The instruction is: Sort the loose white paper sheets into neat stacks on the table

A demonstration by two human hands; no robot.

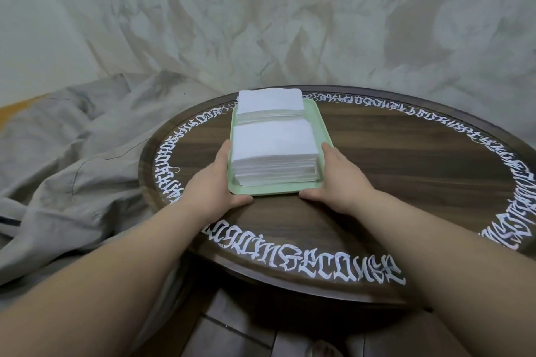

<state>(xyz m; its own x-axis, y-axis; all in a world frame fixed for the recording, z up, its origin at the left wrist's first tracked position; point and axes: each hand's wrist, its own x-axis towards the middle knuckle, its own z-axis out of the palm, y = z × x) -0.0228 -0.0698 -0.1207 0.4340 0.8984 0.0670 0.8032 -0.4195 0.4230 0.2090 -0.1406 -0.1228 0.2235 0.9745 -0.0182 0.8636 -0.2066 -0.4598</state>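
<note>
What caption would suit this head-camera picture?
Both hands, left hand and right hand, grip a green tray carrying two paper stacks on a round table.

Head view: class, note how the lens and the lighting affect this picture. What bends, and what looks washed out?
Head view: the wide lens bows the table rim and stretches the forearms near the bottom edge; the light is dim and soft, with faint shadows; the paper stacks on the tray look pale and nearly textureless; both hands, left hand and right hand, are slightly soft.
</note>
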